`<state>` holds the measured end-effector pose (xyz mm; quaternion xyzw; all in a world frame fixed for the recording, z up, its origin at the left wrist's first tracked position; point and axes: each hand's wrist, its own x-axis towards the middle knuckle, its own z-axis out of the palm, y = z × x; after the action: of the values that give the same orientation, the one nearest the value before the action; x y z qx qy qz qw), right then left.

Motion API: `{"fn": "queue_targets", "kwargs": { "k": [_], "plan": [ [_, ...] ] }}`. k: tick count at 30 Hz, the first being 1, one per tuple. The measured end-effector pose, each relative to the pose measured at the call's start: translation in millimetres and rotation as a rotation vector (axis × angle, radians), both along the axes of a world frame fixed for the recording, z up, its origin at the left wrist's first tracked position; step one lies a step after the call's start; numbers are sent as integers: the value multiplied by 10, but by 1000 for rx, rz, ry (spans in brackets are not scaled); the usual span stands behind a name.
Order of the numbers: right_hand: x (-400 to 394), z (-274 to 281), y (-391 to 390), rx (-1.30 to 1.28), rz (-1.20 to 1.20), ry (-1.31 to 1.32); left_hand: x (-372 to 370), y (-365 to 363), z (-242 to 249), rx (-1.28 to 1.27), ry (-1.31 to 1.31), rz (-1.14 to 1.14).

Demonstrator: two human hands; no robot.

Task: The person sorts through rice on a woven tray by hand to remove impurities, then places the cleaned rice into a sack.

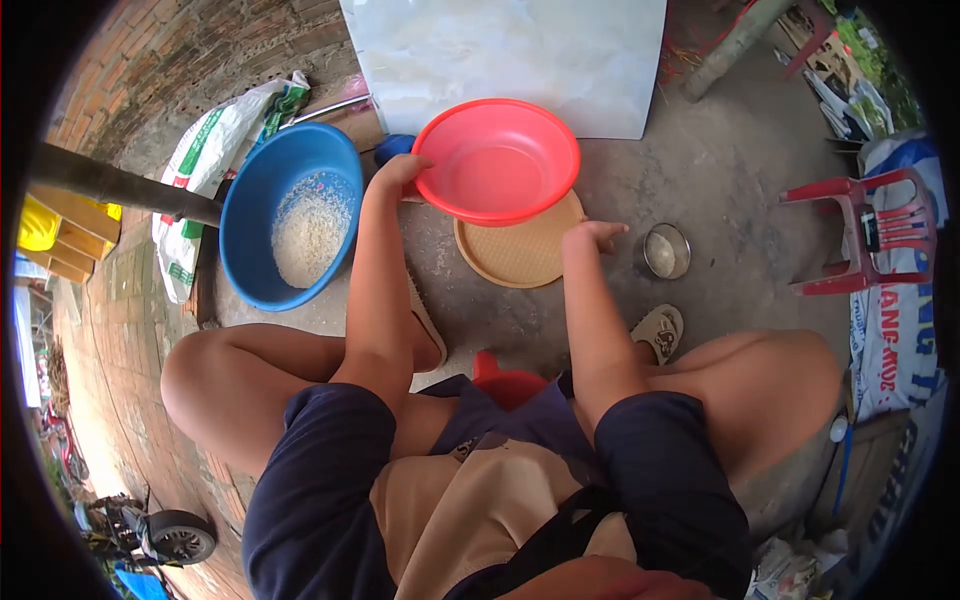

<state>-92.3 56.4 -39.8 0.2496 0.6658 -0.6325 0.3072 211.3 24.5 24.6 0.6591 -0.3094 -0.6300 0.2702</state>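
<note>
My left hand [398,175] grips the near-left rim of an empty red plastic basin [497,160], which is lifted and tilted above the ground. Under it lies a round tan tray [520,255], flat on the concrete. My right hand [592,236] hovers over the tray's right edge with fingers apart, holding nothing. To the left stands a blue basin [290,215] with white rice grains [310,230] in its bottom.
A small metal sieve cup [666,251] sits right of the tray. A sandal [659,331] lies near my right knee. A red plastic chair [870,235] stands at the right, a white panel [505,55] behind the basins, sacks [215,150] at the left.
</note>
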Motion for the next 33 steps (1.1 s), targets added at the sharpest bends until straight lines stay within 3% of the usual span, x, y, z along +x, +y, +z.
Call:
{"fn": "queue_targets", "kwargs": {
  "k": [3,4,6,8,9,11,13,15,17,18,20,22,24,26,28,30,33],
  "plan": [
    [-676,29,260,-45,-173,-87,-463,-104,-407,97,-38,-215],
    [-844,47,315,-45,-263,-113,-593,-72,-517,26,-175,-284],
    [-1317,-475,403,-90,-296,-127,-736,-58,-713,-45,-301,-355],
    [-1653,-833,436,-305,24,-243,-764,-96,-883,-164,-638,-510],
    [-1734,-850,394,-308,37,-231,-817,-94,-867,-168,-627,-497],
    [-1772,-880,360,-238,105,-121,-897,-30,-738,-406,-1030,-446],
    [-1385,-381,268,-249,267,30,-1046,-17,-392,-663,-880,-289],
    [-973,28,116,-365,599,198,-1234,34,-41,-662,-234,-251],
    [-513,309,-38,-531,864,270,-1324,112,249,-473,218,-268],
    [-288,460,-65,-631,1024,276,-1335,160,332,-483,199,-232],
    [127,657,-134,-697,1289,260,-1262,265,500,-338,524,-224],
    [542,840,-109,-785,1311,335,-954,115,358,-307,504,-79],
    [852,954,-86,-779,1457,229,-571,146,441,-278,485,64],
    [1081,1024,-61,-760,1598,126,-221,293,638,-450,225,266],
    [1186,1027,-111,-535,1784,161,207,399,726,-675,-13,415],
    [1277,813,-216,-360,1830,301,697,437,593,-851,-877,568],
    [1310,234,-387,-189,1948,447,996,740,763,-933,-1134,866]
  ]
}}
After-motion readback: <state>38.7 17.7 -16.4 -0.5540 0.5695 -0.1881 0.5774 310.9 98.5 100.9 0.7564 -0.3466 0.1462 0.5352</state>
